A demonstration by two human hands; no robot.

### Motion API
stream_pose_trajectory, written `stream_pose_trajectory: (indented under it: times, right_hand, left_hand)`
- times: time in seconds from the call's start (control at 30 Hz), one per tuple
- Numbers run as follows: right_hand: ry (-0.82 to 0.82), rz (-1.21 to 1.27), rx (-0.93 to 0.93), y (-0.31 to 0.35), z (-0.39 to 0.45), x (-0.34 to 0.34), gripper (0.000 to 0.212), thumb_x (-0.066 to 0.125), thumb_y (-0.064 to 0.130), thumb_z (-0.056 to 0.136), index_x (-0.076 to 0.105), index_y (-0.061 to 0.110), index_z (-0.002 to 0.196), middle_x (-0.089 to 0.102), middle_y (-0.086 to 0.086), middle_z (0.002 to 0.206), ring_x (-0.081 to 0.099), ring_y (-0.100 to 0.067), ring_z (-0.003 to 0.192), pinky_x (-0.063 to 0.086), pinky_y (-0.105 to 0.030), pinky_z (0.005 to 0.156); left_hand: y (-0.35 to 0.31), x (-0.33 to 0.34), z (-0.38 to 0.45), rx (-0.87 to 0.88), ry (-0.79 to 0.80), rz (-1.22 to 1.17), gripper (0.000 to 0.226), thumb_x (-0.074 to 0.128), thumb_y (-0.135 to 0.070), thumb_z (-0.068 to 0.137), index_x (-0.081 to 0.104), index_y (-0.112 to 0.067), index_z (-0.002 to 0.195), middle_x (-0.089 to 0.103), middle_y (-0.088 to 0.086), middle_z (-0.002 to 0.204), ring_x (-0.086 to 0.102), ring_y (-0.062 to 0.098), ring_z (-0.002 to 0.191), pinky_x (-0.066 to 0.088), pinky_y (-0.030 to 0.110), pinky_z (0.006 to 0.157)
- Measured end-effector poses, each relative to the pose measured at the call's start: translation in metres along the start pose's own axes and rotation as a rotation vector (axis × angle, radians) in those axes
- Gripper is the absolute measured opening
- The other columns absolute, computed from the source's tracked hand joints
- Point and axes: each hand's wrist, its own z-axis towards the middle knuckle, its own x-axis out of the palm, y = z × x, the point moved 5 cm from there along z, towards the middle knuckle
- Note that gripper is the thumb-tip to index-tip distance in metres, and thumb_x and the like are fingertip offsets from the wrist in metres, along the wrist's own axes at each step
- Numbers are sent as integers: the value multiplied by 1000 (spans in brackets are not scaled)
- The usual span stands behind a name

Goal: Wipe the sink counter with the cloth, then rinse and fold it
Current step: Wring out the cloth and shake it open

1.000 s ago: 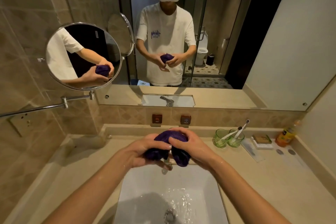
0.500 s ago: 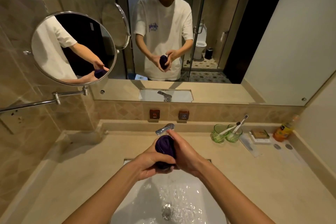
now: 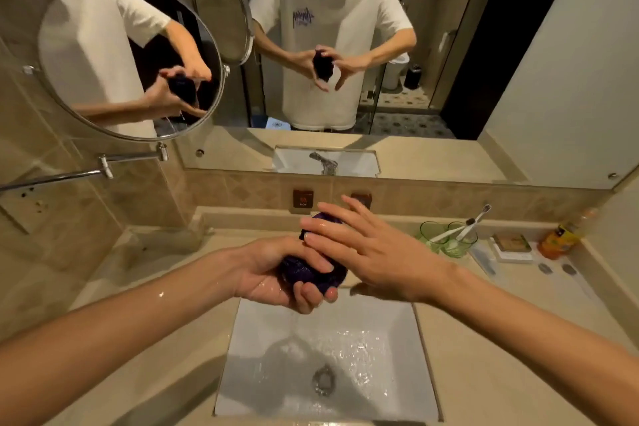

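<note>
Balled purple cloth (image 3: 313, 271) squeezed in the curled grip of the left hand (image 3: 276, 273) above the white sink (image 3: 325, 356), apparently to drain rinse water into the basin, right hand (image 3: 366, 245) spread flat against its top, beige counter (image 3: 501, 339) alongside.

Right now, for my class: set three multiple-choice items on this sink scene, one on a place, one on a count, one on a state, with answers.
1. Where is the cloth?
A. Over the sink
B. On the counter
C. On the rail

2. How many green cups stand on the counter?
A. One
B. Two
C. Four

3. How is the right hand?
A. Fisted
B. Fingers straight, on the cloth
C. Holding a toothbrush

Answers:
1 A: the left hand grips the bunched cloth above the basin.
2 B: two cups stand side by side with toothbrushes in them.
3 B: its straight fingers lie across the cloth's top.
</note>
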Motion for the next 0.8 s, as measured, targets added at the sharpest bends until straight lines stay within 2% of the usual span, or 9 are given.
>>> stream_pose_trajectory:
  times: [0.1, 0.17, 0.23, 0.3, 0.43, 0.5, 0.63, 0.73, 0.8]
  right_hand:
    - [-364, 56, -146, -1, 16, -11, 56, 67, 12, 98, 38, 1, 144, 45, -18, 141, 50, -38, 131, 41, -51, 113]
    - [-408, 56, -163, -3, 24, -13, 34, 56, 10, 104, 52, -7, 133, 60, -24, 123, 60, -36, 110, 51, -40, 101]
    - [-315, 128, -128, -7, 30, -5, 28, 47, 11, 107, 57, -6, 127, 67, -23, 110, 60, -32, 97, 53, -37, 88]
    - [-232, 198, -73, -9, 31, 4, 24, 54, 12, 102, 54, -2, 122, 66, -20, 100, 57, -28, 87, 52, -36, 75]
    - [-47, 138, 50, 1, 27, 33, 25, 66, 18, 89, 61, -3, 101, 62, -14, 82, 58, -29, 66, 53, -39, 53]
    - [98, 131, 122, 5, 28, 48, 35, 76, 26, 81, 61, 1, 99, 65, -13, 84, 62, -32, 66, 53, -42, 51]
    - [341, 28, 174, 13, 30, 77, 35, 68, 40, 82, 62, 13, 103, 70, -5, 91, 68, -28, 69, 45, -35, 54]
    - [399, -42, 191, 21, 28, 89, 23, 76, 33, 67, 67, 17, 81, 67, 0, 69, 64, -25, 54, 32, -28, 48]
    - [487, -41, 231, 26, 28, 100, 16, 69, 26, 75, 68, 15, 87, 71, -5, 78, 67, -31, 64, 34, -32, 55]
  left_hand:
    - [2, 12, 3, -113, 183, 102, 52, 78, -11, 77, 45, -6, 117, 58, 8, 94, 55, 5, 62, 47, 15, 57]
    - [1, 13, 5, -158, 240, 124, 53, 80, -14, 77, 45, -10, 116, 58, 4, 93, 55, 4, 63, 47, 14, 58]
    - [-1, 8, 4, -186, 235, 136, 52, 83, -18, 76, 48, -12, 113, 59, 2, 91, 55, 2, 62, 47, 14, 58]
    - [-1, 1, 3, -205, 173, 156, 41, 81, -16, 77, 56, -12, 109, 58, 1, 89, 54, 2, 61, 45, 15, 58]
    - [6, -23, 8, -217, -103, 268, 16, 65, -1, 88, 59, -10, 99, 57, 6, 83, 50, 7, 57, 44, 17, 55]
    - [11, -32, 12, -218, -196, 382, 10, 64, -2, 90, 61, -11, 90, 58, 7, 76, 49, 8, 55, 43, 19, 53]
    - [22, -54, 23, -158, -387, 622, 14, 70, -5, 88, 57, -9, 93, 57, 5, 67, 52, 12, 54, 42, 23, 50]
    - [33, -68, 35, -88, -557, 770, 18, 72, -3, 84, 56, -10, 84, 55, 3, 55, 51, 14, 47, 42, 26, 46]
    - [39, -78, 44, -38, -685, 888, 20, 72, -2, 78, 56, -13, 73, 53, 0, 50, 49, 14, 43, 42, 26, 45]
